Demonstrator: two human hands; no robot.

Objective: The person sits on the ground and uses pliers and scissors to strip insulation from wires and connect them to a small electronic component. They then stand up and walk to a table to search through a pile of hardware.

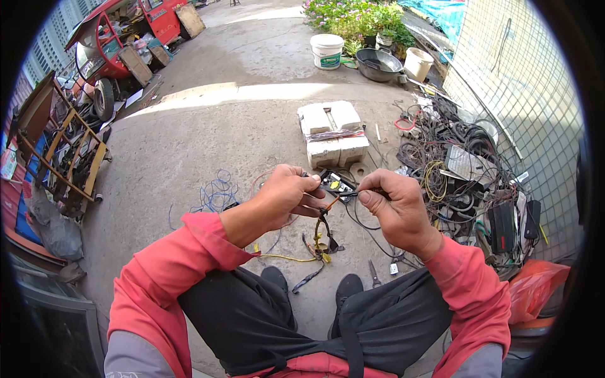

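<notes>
My left hand [293,198] grips a dark cable bundle [324,217], with an orange wire poking out beside its fingers and yellow wires and dark connectors dangling below. My right hand [387,201] pinches a black wire [350,193] that stretches across from the left hand. Just behind the hands, a dark part with a yellow piece [334,186] lies on the concrete floor. A pair of scissors or pliers [373,274] lies by my right foot, its type unclear.
A tied white foam block [334,113] sits ahead. A cable heap [472,151] lies right, beside a mesh wall [517,94]. Blue wires [214,192] lie left. A red three-wheeler [120,44], metal frame [85,164], bucket [326,50] and red plastic bag [535,283] surround me.
</notes>
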